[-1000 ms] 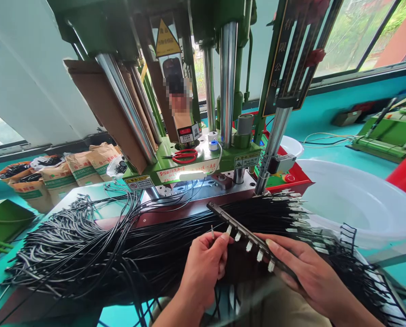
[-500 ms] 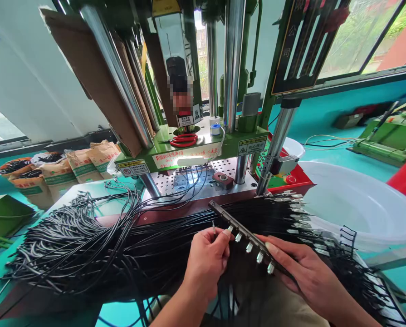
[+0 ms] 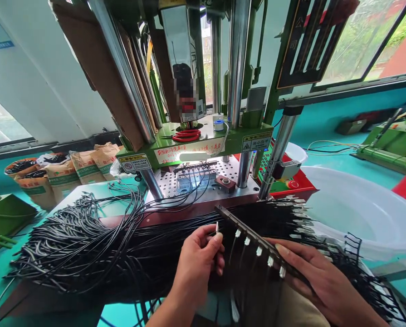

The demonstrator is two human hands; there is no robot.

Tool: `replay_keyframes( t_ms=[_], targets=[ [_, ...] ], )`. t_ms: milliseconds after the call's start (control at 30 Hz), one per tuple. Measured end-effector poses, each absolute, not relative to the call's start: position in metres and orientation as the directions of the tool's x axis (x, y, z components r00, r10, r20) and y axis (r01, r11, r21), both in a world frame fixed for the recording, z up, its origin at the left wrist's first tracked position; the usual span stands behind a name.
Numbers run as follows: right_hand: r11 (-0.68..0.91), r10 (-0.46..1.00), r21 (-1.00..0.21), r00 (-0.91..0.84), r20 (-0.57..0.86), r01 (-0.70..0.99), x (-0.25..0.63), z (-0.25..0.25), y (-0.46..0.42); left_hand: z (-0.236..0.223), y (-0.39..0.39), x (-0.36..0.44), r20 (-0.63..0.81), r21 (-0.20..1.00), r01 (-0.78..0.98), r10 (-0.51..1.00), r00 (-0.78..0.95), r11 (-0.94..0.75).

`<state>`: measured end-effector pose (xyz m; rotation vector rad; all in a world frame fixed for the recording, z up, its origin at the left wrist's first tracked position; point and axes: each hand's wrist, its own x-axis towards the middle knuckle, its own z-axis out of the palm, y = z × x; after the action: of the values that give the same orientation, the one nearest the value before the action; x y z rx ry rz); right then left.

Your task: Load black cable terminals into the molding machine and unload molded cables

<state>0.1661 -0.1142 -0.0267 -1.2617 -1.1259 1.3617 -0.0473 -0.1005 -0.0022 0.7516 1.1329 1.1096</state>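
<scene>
My left hand [image 3: 200, 254] is closed in a pinch on a small silver-tipped cable end [image 3: 217, 227], which sticks up between thumb and forefinger. My right hand [image 3: 308, 268] grips the near end of a dark metal bar [image 3: 253, 235]. Several silver connectors [image 3: 259, 250] sit in a row along the bar's lower edge, and thin cables hang blurred beneath them. The left fingers are a little apart from the bar's far half. Under both hands lies a thick bundle of black cables [image 3: 162, 245], with silver connectors at its right end.
A green press plate [image 3: 237, 147] stands ahead, with red-handled pliers [image 3: 186, 135] on top. Below it, a clear-looking mould [image 3: 196, 177] with cables rests on the perforated bed [image 3: 232, 170]. A white tub [image 3: 352, 209] is at right; paper sacks [image 3: 87, 163] stand at left.
The press plate has risen, baring the mould and bed beneath. My left hand has drawn slightly left, away from the bar. My right hand still holds the bar.
</scene>
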Motion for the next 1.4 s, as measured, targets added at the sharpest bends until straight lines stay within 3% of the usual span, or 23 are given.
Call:
replay_keyframes(
  t_ms=[100, 433, 667, 1000, 1100, 1200, 1267, 1300, 1400],
  targets=[
    [-0.237, 0.968, -0.970, -0.103, -0.231, -0.047, 0.165, -0.023, -0.114, -0.004, -0.100, -0.045, -0.339, 0.906, -0.246, 0.939, 0.063, 0.344],
    [-0.268, 0.954, -0.963, -0.140, -0.265, -0.005, 0.164, -0.028, -0.113, -0.006, -0.098, -0.040, -0.374, 0.895, -0.250, 0.927, 0.026, 0.369],
    [-0.250, 0.925, -0.967, -0.283, -0.255, 0.053, 0.172, -0.041, -0.109, -0.008, -0.097, -0.038, -0.386, 0.889, -0.264, 0.923, 0.012, 0.375],
    [-0.204, 0.905, -0.972, -0.356, -0.233, 0.117, 0.172, -0.038, -0.110, -0.011, -0.099, -0.044, -0.375, 0.882, -0.283, 0.925, 0.063, 0.377],
    [-0.241, 0.888, -0.963, -0.373, -0.269, 0.121, 0.178, -0.035, -0.107, -0.006, -0.101, -0.054, -0.333, 0.934, -0.112, 0.941, 0.066, 0.339],
    [-0.192, 0.856, -0.967, -0.453, -0.248, 0.167, 0.190, -0.030, -0.096, 0.011, -0.107, -0.075, -0.044, 0.946, 0.319, 0.997, -0.071, 0.064],
    [-0.194, 0.800, -0.955, -0.528, -0.286, 0.223, 0.196, -0.025, -0.087, 0.023, -0.113, -0.089, 0.182, 0.791, 0.595, 0.983, -0.007, -0.142],
    [-0.206, 0.764, -0.946, -0.563, -0.316, 0.251, 0.198, -0.023, -0.082, 0.026, -0.116, -0.094, 0.217, 0.702, 0.678, 0.972, 0.087, -0.217],
    [-0.184, 0.663, -0.927, -0.654, -0.363, 0.327, 0.195, -0.016, -0.070, 0.026, -0.126, -0.100, 0.089, 0.505, 0.808, 0.950, 0.301, -0.303]
  ],
)
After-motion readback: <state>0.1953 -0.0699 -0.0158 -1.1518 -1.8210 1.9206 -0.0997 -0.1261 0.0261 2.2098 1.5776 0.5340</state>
